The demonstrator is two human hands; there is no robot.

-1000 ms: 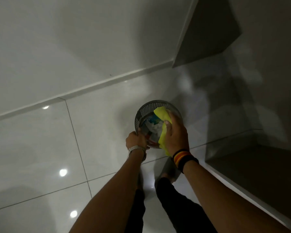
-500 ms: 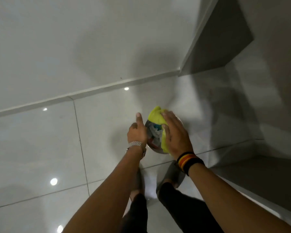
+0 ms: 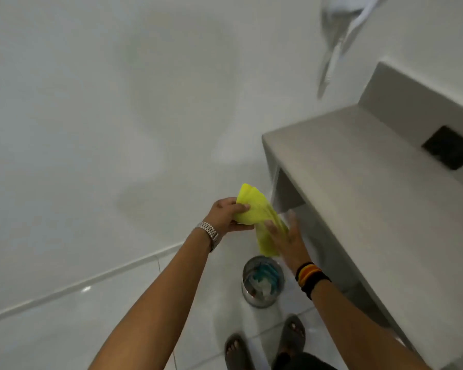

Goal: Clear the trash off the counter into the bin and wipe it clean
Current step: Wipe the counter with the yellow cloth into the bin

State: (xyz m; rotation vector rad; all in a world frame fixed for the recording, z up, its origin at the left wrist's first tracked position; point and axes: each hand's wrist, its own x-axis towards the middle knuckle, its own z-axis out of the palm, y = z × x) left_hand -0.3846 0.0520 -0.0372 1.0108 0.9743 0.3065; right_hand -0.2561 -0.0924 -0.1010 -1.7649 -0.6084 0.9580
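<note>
A yellow cloth (image 3: 254,209) hangs in front of me, pinched at its upper end by my left hand (image 3: 229,216). My right hand (image 3: 286,237) lies flat against the cloth's lower part with fingers spread. Below them a small round metal bin (image 3: 261,281) stands on the floor, holding blue and white trash. The grey counter (image 3: 372,196) fills the right side, its left end beside my right hand.
A dark rectangular opening (image 3: 451,148) is set in the counter near the back wall. A blurred white object (image 3: 337,36) hangs at the top right. My sandalled feet (image 3: 265,343) stand on glossy white floor tiles beside the bin.
I have risen from crouching over the bin. Both hands left the bin and lifted the yellow cloth, and my left hand took hold of it. The counter top came into view.
</note>
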